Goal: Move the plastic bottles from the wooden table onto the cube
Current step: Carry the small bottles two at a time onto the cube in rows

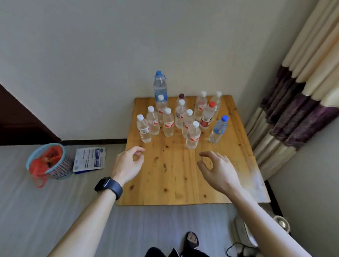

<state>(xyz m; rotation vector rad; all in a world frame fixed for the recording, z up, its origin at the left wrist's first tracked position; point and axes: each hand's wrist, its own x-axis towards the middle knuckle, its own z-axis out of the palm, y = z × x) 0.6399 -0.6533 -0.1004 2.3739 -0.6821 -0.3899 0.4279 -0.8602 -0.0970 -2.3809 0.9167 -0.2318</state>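
Both my arms reach forward, bare from the elbow down. My left hand (127, 164) hangs palm down with the fingers loosely curled, thumb and forefinger nearly meeting at the tips, gripping nothing. A dark watch (109, 187) sits strapped around my left wrist. My right hand (217, 169) is extended a little lower in the view, back of the hand up, fingers bent into a loose open curve with the thumb and forefinger apart, also empty. The two hands are well apart from each other
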